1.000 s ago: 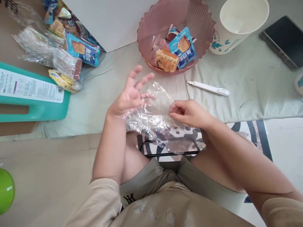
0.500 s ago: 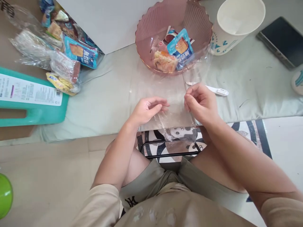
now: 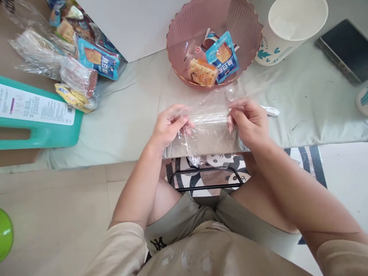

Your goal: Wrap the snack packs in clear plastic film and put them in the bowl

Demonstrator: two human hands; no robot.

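A clear plastic bag (image 3: 211, 126) is stretched between my two hands at the table's front edge, its lower end hanging past the edge. My left hand (image 3: 172, 124) pinches its left side between thumb and fingers. On the right side, my right hand (image 3: 248, 120) grips the film with curled fingers. Just beyond stands a pink ribbed bowl (image 3: 186, 34) with a gold rim. Inside it lie a blue snack packet (image 3: 224, 57), a wrapped bread roll (image 3: 202, 73) and a darker packet (image 3: 209, 40). A white-handled knife or cutter (image 3: 271, 110) lies partly hidden behind my right hand.
A paper bucket (image 3: 276, 50) and a dark phone (image 3: 345, 50) sit at the right. At the left are a pile of wrapped snacks (image 3: 77, 76) and a teal jug (image 3: 57, 134). A white box or panel (image 3: 135, 27) rises behind. Below is a black metal bar (image 3: 208, 188).
My left hand has shifted slightly left and up and now pinches the bag. The film is pulled wider and tauter between both hands, with a folded band across it.
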